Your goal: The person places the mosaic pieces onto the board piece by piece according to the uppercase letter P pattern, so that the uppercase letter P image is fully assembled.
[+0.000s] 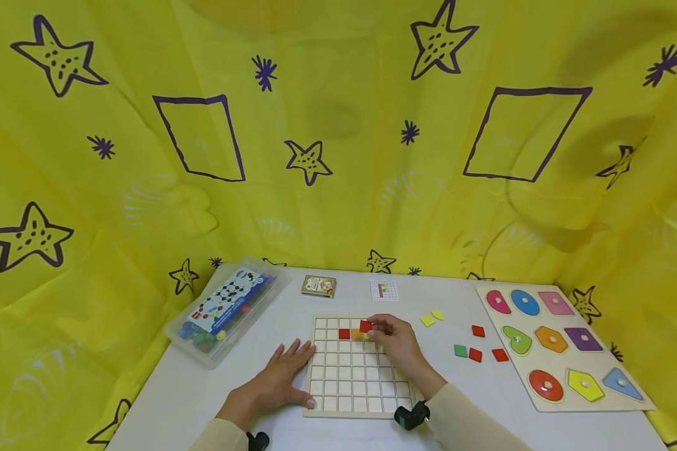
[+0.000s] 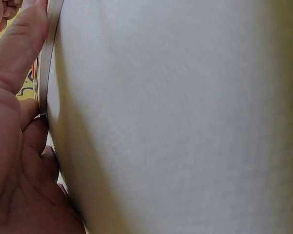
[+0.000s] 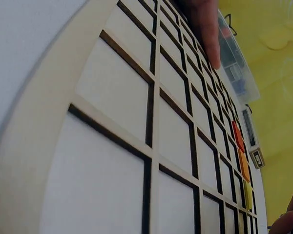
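Observation:
A wooden grid board (image 1: 351, 373) lies flat on the white table. Along its left side rests my left hand (image 1: 276, 379), fingers spread and straight, thumb on the lower left corner; the left wrist view shows the thumb (image 2: 17, 48) against the board's edge. My right hand (image 1: 397, 346) pinches a red square tile (image 1: 365, 326) just above the board's second row. In that row sit a red tile (image 1: 344, 334), an orange tile (image 1: 356, 334) and, partly hidden by the fingers in the head view, a yellow tile (image 3: 248, 196).
Right of the board lie loose red tiles (image 1: 475, 355), a green tile (image 1: 461, 351) and yellow pieces (image 1: 427, 321). A shape puzzle (image 1: 558, 391) is far right. Behind stand a patterned card (image 1: 384, 290) and small box (image 1: 318, 286); a plastic case (image 1: 225, 313) sits left.

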Motion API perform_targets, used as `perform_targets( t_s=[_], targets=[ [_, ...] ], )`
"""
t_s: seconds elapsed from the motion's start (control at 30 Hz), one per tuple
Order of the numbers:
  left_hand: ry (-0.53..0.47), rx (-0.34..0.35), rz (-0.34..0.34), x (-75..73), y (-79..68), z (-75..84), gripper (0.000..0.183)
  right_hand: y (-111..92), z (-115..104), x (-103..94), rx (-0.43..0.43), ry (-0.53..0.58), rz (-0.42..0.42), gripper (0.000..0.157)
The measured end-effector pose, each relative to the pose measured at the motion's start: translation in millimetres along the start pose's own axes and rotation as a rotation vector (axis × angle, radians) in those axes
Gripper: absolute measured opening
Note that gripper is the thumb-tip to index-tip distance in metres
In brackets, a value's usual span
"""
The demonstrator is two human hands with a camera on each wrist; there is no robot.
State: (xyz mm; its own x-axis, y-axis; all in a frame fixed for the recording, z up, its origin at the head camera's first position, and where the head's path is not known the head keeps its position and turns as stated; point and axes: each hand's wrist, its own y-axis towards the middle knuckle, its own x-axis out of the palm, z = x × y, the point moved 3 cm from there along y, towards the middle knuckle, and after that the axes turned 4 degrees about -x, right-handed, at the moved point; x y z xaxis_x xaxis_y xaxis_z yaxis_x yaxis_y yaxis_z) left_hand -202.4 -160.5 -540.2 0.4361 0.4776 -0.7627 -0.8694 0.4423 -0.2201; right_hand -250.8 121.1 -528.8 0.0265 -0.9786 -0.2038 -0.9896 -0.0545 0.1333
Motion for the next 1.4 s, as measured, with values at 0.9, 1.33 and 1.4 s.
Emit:
perform_targets(
  t_s=[0.9, 1.33, 1.4],
  targets=[
    [-0.008, -0.002, -0.008, 0.3, 0.0, 0.8, 0.113, -5.7, 6.9, 41.8, -0.076, -0.229, -0.06, 0.019],
    [-0.015, 0.014, -0.003, -1.9, -3.2, 3.9, 0.113, -7.7, 6.2, 48.0, -0.114, -0.37, -0.125, 0.018],
    [-0.017, 0.015, -0.003, -1.9, -3.7, 4.2, 0.113, -8.2, 5.2, 49.0, -0.121, -0.394, -0.135, 0.018]
  ],
)
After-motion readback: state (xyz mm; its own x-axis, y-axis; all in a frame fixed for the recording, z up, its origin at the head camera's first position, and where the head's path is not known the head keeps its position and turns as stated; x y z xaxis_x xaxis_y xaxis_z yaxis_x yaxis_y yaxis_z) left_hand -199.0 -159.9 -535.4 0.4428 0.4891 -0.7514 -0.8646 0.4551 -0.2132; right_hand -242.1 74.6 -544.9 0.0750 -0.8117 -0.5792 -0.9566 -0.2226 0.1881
